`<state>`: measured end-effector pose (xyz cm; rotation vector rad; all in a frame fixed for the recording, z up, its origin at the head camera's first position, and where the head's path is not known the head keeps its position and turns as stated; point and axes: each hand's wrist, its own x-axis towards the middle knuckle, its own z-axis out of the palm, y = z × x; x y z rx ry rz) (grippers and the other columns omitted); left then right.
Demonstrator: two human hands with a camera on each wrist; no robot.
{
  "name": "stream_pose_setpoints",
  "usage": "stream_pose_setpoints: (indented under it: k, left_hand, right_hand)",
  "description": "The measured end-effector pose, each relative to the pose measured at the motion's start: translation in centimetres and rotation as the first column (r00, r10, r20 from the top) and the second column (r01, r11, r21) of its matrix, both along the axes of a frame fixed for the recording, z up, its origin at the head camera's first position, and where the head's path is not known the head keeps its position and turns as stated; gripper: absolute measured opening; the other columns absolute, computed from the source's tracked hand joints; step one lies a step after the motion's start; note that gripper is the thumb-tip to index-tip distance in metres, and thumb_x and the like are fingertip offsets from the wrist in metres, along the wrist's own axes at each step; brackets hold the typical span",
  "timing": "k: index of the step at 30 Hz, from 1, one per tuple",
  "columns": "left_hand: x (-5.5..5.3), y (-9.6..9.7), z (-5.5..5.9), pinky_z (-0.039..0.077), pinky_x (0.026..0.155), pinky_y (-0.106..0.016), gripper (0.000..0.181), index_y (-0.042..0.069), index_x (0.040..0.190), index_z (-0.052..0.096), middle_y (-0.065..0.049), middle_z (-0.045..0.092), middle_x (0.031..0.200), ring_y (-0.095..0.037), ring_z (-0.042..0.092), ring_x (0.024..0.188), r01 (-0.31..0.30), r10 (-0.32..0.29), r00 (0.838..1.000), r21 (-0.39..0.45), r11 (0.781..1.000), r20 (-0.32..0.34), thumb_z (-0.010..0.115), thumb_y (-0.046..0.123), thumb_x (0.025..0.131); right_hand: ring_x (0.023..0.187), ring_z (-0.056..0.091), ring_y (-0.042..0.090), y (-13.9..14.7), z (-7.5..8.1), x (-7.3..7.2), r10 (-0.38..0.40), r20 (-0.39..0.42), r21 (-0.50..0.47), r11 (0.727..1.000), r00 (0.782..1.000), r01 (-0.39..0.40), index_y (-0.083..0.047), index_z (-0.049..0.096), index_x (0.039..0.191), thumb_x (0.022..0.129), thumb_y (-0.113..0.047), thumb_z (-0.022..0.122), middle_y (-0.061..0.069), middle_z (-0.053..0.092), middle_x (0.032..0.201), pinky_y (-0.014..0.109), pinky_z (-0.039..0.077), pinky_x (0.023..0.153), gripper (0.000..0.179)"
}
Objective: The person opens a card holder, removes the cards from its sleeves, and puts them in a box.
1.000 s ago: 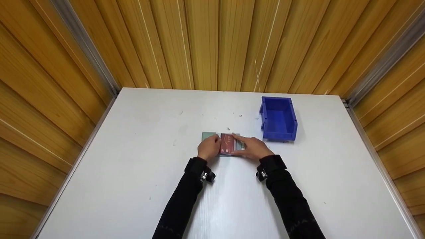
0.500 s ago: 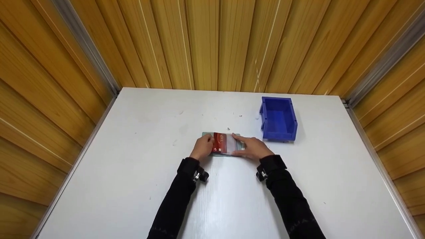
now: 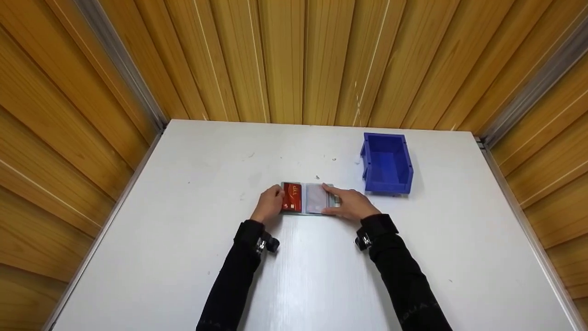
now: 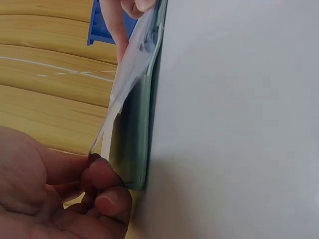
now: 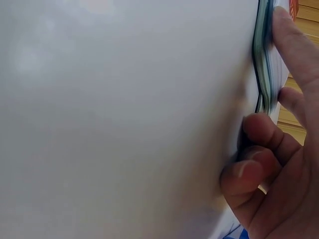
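Note:
A small card holder (image 3: 303, 211) with a green cover lies spread on the white table in the head view. On its left side a clear sleeve shows a red card (image 3: 292, 196). My left hand (image 3: 269, 202) pinches the outer edge of that sleeve; in the left wrist view the sleeve (image 4: 114, 102) stands lifted off the green cover (image 4: 142, 124). Clear sleeves (image 3: 317, 198) are stacked on the right side. There my right hand (image 3: 351, 204) holds the holder, thumb and forefinger on the sleeves. In the right wrist view its other fingers (image 5: 244, 177) curl by the holder's end.
A blue plastic bin (image 3: 387, 164) stands behind and right of the right hand, with nothing seen in it. Yellow wood-look panels (image 3: 280, 59) close off the back and sides of the white table (image 3: 161, 239). Small specks mark its surface.
My left hand has moved left with the sleeve it pinches. The sleeve with the red card has turned from the right side over to the left. My right hand stays in place.

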<state>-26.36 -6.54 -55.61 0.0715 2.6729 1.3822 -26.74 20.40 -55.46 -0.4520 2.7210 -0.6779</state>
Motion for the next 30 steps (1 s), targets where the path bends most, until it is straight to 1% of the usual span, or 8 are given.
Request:
stream_pose_setpoints:
  k: [6,14,18,22,24,27,29,30]
  left_hand:
    - [0.1,0.6,1.8,0.039,0.073,-0.029,0.02,0.006,0.091,0.056,-0.002,0.048,0.082,-0.019,0.049,0.081,-0.038,0.037,0.999,0.097,0.995,0.005,0.048,0.012,0.108]
    - [0.1,1.6,4.6,0.038,0.065,-0.027,0.02,0.007,0.092,0.055,0.0,0.047,0.082,-0.015,0.047,0.074,-0.021,0.028,0.999,0.21,0.977,-0.029,0.048,0.014,0.11]
    - [0.2,1.6,5.3,0.037,0.063,-0.026,0.02,0.007,0.093,0.054,0.0,0.046,0.081,-0.014,0.047,0.071,-0.013,0.021,0.999,0.254,0.967,-0.03,0.047,0.014,0.11]
    - [0.2,1.6,5.4,0.038,0.063,-0.026,0.021,0.007,0.093,0.055,0.0,0.047,0.083,-0.013,0.047,0.071,-0.006,0.016,0.999,0.247,0.969,-0.037,0.046,0.014,0.11]
    - [0.1,1.7,5.3,0.038,0.063,-0.026,0.021,0.007,0.093,0.055,0.0,0.047,0.083,-0.014,0.046,0.071,-0.006,0.015,0.999,0.245,0.97,-0.037,0.046,0.014,0.111]
    - [0.1,1.8,5.1,0.037,0.064,-0.027,0.021,0.008,0.092,0.054,0.0,0.047,0.083,-0.014,0.046,0.071,-0.01,0.019,0.999,0.25,0.968,-0.033,0.047,0.014,0.11]
    - [0.1,2.0,5.0,0.037,0.064,-0.027,0.021,0.007,0.092,0.054,0.0,0.046,0.082,-0.015,0.045,0.072,-0.011,0.019,0.999,0.256,0.967,-0.028,0.047,0.014,0.11]
    - [0.1,2.2,4.8,0.037,0.064,-0.027,0.021,0.007,0.092,0.054,0.0,0.046,0.082,-0.015,0.045,0.072,-0.01,0.017,0.999,0.257,0.966,-0.028,0.047,0.014,0.11]
  right_hand:
    - [0.138,0.052,0.045,0.1,0.0,0.1,0.016,0.006,0.008,1.0,1.0,-0.016,-0.029,0.035,0.162,0.089,-0.058,0.075,0.022,0.05,0.155,0.058,0.042,0.113,0.088]
    - [0.137,0.052,0.047,0.2,-0.1,0.1,-0.008,0.01,0.0,1.0,1.0,0.008,-0.031,0.035,0.162,0.088,-0.059,0.075,0.022,0.049,0.155,0.059,0.041,0.114,0.088]
    - [0.137,0.052,0.047,0.1,0.1,0.1,0.012,0.007,0.007,1.0,1.0,-0.012,-0.029,0.034,0.163,0.09,-0.06,0.073,0.023,0.049,0.155,0.06,0.042,0.113,0.088]
    - [0.138,0.051,0.046,0.3,0.3,0.1,0.025,0.011,0.0,1.0,1.0,-0.025,-0.027,0.032,0.164,0.092,-0.059,0.071,0.023,0.05,0.155,0.059,0.041,0.113,0.087]
    - [0.125,0.061,0.042,0.5,0.4,0.0,0.014,0.024,-0.028,1.0,1.0,-0.013,-0.027,0.031,0.164,0.094,-0.057,0.069,0.023,0.061,0.142,0.055,0.048,0.105,0.085]
    - [0.092,0.067,0.029,0.4,0.5,-0.1,-0.041,0.019,-0.138,0.989,0.999,0.043,-0.021,0.036,0.162,0.101,-0.047,0.065,0.015,0.069,0.108,0.042,0.052,0.083,0.073]
    - [0.072,0.06,0.022,0.1,0.9,0.0,-0.101,0.04,-0.279,0.954,0.994,0.108,-0.014,0.041,0.157,0.106,-0.04,0.058,0.011,0.064,0.089,0.036,0.05,0.067,0.06]
    - [0.068,0.06,0.019,-0.2,1.1,0.0,-0.129,0.06,-0.357,0.923,0.99,0.142,-0.01,0.044,0.153,0.109,-0.037,0.053,0.011,0.064,0.087,0.033,0.05,0.063,0.053]
